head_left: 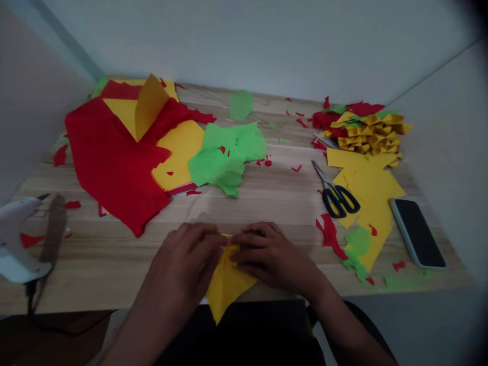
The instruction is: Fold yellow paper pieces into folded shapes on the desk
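Between my two hands, at the table's front edge, is a piece of yellow paper [229, 284]. It is gathered into creases near my fingers and fans out below, its lower corner hanging past the edge. My left hand [186, 259] pinches its upper left side. On the right side, the fingers of my right hand [267, 254] are closed on the same paper. The fingertips partly hide the gathered part. Farther off lies a crumpled green paper sheet [229, 152] with small red scraps on it.
At the left are a large red sheet [114, 168], a folded yellow sheet [150, 107] and a white glue gun [19, 239] with a cord. To the right lie scissors [335, 195], yellow offcuts [369, 178], a pile of folded yellow paper pieces [369, 134] and a phone [417, 231].
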Available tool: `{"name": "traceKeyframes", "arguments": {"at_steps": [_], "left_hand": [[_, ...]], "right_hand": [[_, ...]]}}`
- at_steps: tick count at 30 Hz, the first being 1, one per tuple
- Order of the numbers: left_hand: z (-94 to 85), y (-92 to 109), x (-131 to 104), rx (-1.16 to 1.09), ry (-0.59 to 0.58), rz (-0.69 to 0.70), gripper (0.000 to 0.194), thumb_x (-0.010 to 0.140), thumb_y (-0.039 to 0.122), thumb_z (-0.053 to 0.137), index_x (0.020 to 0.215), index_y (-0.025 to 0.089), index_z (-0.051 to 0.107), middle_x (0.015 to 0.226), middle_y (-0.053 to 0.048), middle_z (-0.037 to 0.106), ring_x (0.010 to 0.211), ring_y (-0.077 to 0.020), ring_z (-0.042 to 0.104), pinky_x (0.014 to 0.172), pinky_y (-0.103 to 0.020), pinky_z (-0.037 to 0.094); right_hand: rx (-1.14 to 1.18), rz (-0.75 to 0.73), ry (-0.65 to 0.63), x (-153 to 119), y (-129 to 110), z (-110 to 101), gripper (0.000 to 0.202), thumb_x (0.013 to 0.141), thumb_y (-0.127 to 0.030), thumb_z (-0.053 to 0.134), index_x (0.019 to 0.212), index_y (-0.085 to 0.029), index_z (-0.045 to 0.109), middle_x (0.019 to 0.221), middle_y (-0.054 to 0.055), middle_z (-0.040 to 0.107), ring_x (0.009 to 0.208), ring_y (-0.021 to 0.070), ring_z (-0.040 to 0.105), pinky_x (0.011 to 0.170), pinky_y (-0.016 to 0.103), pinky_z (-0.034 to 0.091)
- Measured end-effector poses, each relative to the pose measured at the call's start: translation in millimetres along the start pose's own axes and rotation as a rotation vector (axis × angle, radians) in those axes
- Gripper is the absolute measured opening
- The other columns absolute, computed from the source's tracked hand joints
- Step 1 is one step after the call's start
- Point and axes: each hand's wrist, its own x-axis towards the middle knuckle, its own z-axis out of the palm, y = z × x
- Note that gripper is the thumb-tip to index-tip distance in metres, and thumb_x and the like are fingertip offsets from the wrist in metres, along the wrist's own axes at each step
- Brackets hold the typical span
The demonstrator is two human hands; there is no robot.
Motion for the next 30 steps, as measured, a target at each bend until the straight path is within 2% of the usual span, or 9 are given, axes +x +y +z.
{"name": "traceKeyframes", "arguments": {"at_steps": [1,3,5,11,13,19,22,25,30], "left_hand": [[0.7,4,-7,-0.01,-0.028,0.029,0.018,0.091,0.024,0.05,0.102,0.027,0.063,0.104,-0.003,0.064,0.094,-0.0213,0.058,0.077,-0.037,0.047],[7.1,8,-20,0.018,-0.094,-0.026,0.023,0.09,0.027,0.052,0.111,0.027,0.061,0.112,-0.005,0.063,0.101,-0.0234,0.057,0.082,-0.04,0.048],[15.2,6,-28,0.079,-0.1,-0.045,0.028,0.088,0.028,0.055,0.116,0.027,0.06,0.119,-0.006,0.062,0.108,-0.0264,0.056,0.088,-0.044,0.047],[19.3,-6,-33,0.15,0.045,-0.017,0.02,0.089,0.024,0.055,0.103,0.029,0.068,0.126,-0.004,0.062,0.118,-0.0286,0.052,0.102,-0.052,0.035],[18.9,-4,-31,0.138,0.082,-0.009,0.023,0.089,0.02,0.054,0.101,0.032,0.069,0.125,-0.002,0.063,0.12,-0.0276,0.051,0.105,-0.052,0.029],[28.6,-1,-27,0.021,0.06,0.025,0.032,0.09,0.016,0.049,0.112,0.033,0.066,0.11,0.002,0.071,0.113,-0.0219,0.057,0.109,-0.048,0.024],[31.9,-3,-25,-0.021,0.055,-0.019,0.029,0.09,0.018,0.05,0.112,0.029,0.065,0.113,0.0,0.071,0.116,-0.0221,0.056,0.108,-0.047,0.027],[33.2,-6,-24,-0.021,0.049,-0.029,0.027,0.09,0.018,0.052,0.111,0.027,0.065,0.116,0.0,0.069,0.121,-0.0229,0.053,0.107,-0.047,0.029],[34.2,-7,-23,-0.006,0.039,-0.034,0.025,0.088,0.019,0.055,0.11,0.028,0.065,0.121,-0.001,0.067,0.123,-0.0242,0.051,0.105,-0.048,0.032]], "right_hand": [[-0.019,0.02,0.001,0,-2,1,0.024,0.091,-0.035,0.059,0.113,-0.032,0.066,0.131,0.0,0.058,0.118,0.0208,0.044,0.101,0.041,0.036],[-0.05,0.06,0.023,0,-4,4,0.027,0.09,-0.038,0.059,0.116,-0.032,0.064,0.129,0.001,0.059,0.115,0.0216,0.044,0.099,0.041,0.036],[-0.074,0.087,0.063,-1,-6,8,0.029,0.09,-0.04,0.06,0.118,-0.032,0.063,0.124,0.002,0.06,0.11,0.0225,0.046,0.096,0.041,0.037],[-0.147,0.044,0.195,-7,-7,22,0.023,0.091,-0.035,0.059,0.11,-0.024,0.065,0.1,0.005,0.065,0.09,0.0213,0.05,0.083,0.038,0.041],[-0.168,0.012,0.213,-7,-8,24,0.021,0.092,-0.032,0.057,0.109,-0.022,0.065,0.1,0.005,0.065,0.09,0.0209,0.051,0.082,0.037,0.042],[-0.249,0.005,0.149,0,-14,19,0.027,0.094,-0.032,0.053,0.115,-0.018,0.061,0.108,0.008,0.065,0.093,0.022,0.054,0.083,0.037,0.044],[-0.343,-0.093,0.086,3,-13,13,0.024,0.096,-0.023,0.049,0.115,-0.015,0.061,0.105,0.01,0.065,0.09,0.0219,0.055,0.079,0.037,0.045],[-0.423,-0.193,0.076,8,-7,9,0.024,0.095,-0.016,0.045,0.112,-0.011,0.061,0.1,0.011,0.065,0.087,0.0213,0.056,0.076,0.035,0.046],[-0.413,-0.195,0.085,16,3,5,0.02,0.096,-0.016,0.045,0.107,-0.011,0.061,0.095,0.009,0.064,0.087,0.0192,0.057,0.074,0.032,0.046]]}}
